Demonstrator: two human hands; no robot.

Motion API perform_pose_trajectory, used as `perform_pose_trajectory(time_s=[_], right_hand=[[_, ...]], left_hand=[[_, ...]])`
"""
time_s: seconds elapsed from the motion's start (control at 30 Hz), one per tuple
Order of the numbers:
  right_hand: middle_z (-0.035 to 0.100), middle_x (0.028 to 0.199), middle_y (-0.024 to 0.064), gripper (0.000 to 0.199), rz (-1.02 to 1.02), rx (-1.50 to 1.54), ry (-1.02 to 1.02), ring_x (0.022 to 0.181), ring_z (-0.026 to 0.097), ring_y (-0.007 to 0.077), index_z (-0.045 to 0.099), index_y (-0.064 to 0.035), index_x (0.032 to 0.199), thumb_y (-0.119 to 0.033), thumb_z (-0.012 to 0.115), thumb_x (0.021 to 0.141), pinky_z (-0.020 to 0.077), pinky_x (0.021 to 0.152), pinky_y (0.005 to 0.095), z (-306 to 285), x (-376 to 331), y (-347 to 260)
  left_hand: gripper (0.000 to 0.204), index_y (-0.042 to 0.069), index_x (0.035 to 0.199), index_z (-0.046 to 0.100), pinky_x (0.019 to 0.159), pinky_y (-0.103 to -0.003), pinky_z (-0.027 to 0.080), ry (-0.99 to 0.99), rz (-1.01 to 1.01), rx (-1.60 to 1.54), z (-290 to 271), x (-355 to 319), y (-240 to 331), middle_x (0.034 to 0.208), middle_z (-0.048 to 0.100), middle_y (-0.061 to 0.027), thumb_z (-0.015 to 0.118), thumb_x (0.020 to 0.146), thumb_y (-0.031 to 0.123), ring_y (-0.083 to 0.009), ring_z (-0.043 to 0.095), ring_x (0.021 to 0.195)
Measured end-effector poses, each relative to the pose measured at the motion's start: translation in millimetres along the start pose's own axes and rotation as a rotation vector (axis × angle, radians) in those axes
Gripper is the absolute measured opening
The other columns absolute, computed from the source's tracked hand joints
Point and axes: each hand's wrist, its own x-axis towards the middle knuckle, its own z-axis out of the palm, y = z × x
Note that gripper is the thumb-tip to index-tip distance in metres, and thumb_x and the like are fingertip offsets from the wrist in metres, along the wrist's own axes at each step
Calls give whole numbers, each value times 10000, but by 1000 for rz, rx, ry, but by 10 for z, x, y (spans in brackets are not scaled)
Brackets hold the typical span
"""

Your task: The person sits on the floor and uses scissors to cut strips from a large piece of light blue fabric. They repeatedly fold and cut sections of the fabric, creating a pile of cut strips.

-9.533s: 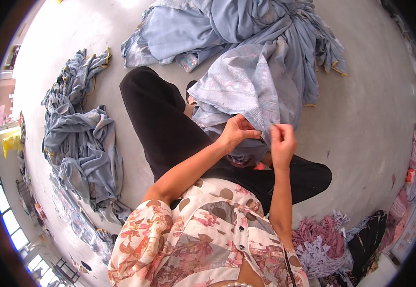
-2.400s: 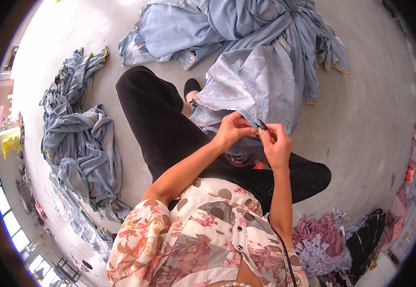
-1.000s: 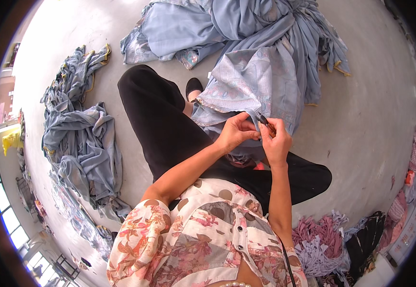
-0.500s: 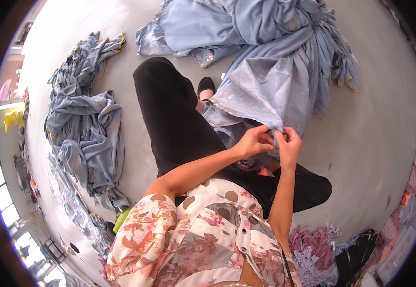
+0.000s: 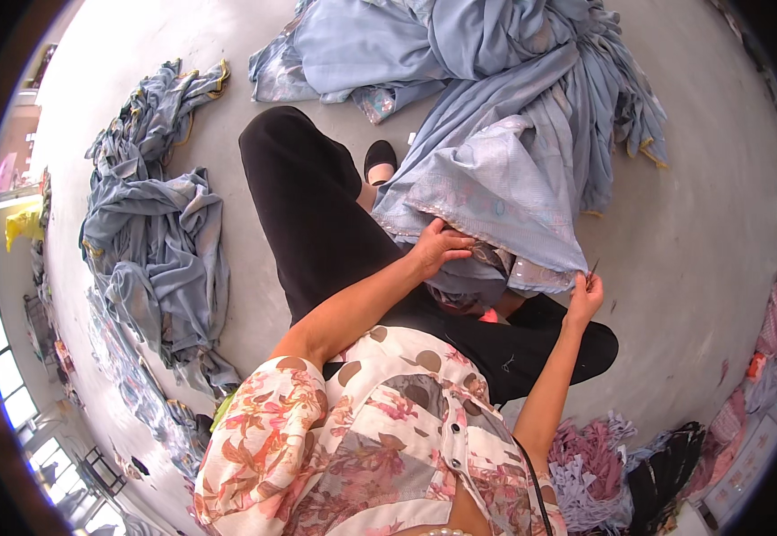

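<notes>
"Where was the cloth (image 5: 504, 196)?"

"It stretched from the blue heap (image 5: 361, 58) down toward the person's black trousers (image 5: 308, 223)."

"And the right hand (image 5: 588, 297)?"

"Thumb and fingers pinched the cloth's corner. A thin dark tip (image 5: 595, 265) poked up there, too small to name."

"The left hand (image 5: 439, 247)?"

"At the cloth's edge, fingers stretched out; I couldn't tell whether they gripped it."

"Anything nearby?"

"A blue pile (image 5: 165, 268) lay on the floor (image 5: 674, 313), left of the trousers."

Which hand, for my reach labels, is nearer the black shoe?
Left. In view, the left hand is below-right of the shoe; the right hand, farther right and lower.
</notes>
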Motion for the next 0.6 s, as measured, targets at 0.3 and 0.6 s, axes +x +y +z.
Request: perform_pose_trajectory(time_s=[0.3, 0.6], right_hand=[[614, 938, 137, 490, 117, -75, -198, 801, 576, 194, 543, 66, 1020, -207, 737, 662, 454, 714, 319, 764, -5, 391], [605, 809, 47, 147, 311, 712, -257, 670, 573, 133, 584, -7, 924, -61, 601, 789, 490, 647, 286, 264, 87, -491]], left_hand=[[586, 24, 1094, 523, 694, -361, 475, 823, 1020, 1121, -76, 73, 481, 843, 630, -133, 778, 644, 300, -266, 617, 799], [222, -2, 952, 595, 698, -318, 478, 47, 1223, 1202, 649, 67, 807, 857, 629, -77, 643, 738, 35, -223, 611, 737]])
